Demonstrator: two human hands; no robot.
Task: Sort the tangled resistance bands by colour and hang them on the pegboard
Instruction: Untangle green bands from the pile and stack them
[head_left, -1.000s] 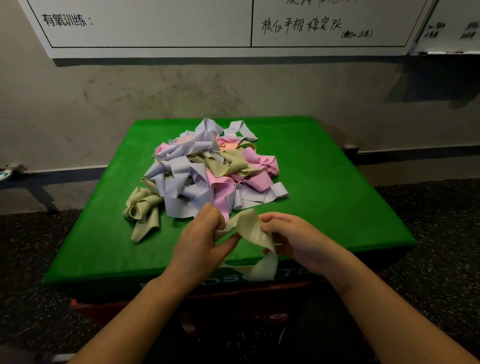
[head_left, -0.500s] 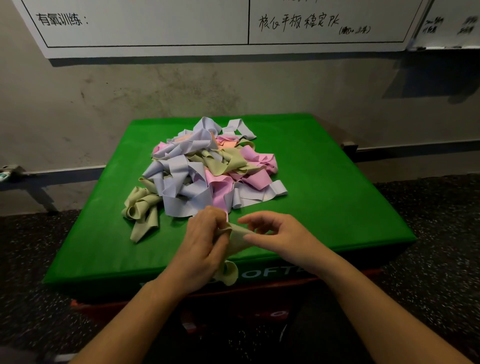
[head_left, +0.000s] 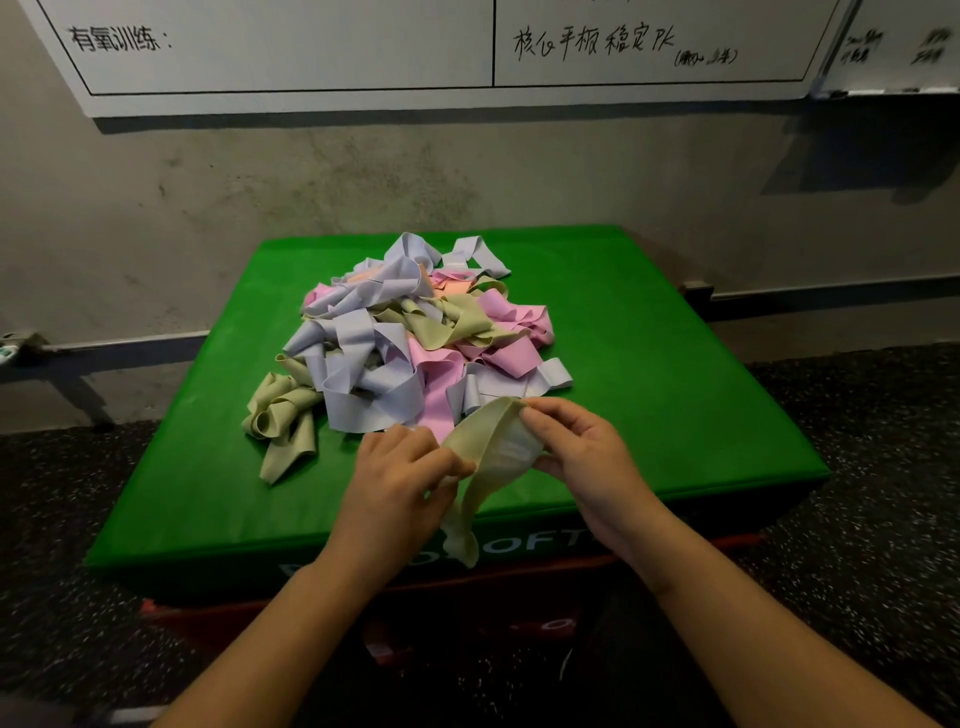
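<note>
A tangled pile of resistance bands (head_left: 415, 338) in lilac, pink, olive and some orange lies on a green padded box (head_left: 675, 364). Just in front of the pile I hold one olive band (head_left: 488, 457) above the box's near edge. My left hand (head_left: 400, 478) pinches its lower left part, and my right hand (head_left: 576, 447) pinches its upper end. The band's loose tail hangs down over the box's front face. No pegboard is in view.
A separate clump of olive bands (head_left: 283, 415) lies at the pile's left. A whiteboard (head_left: 311, 52) with handwriting hangs on the concrete wall behind. Dark speckled floor (head_left: 883, 467) surrounds the box. A metal rail (head_left: 104, 345) runs along the wall at left.
My right hand has moved up and right, pulling the olive band's upper end open from the left hand. The band now spreads wider between both hands.
</note>
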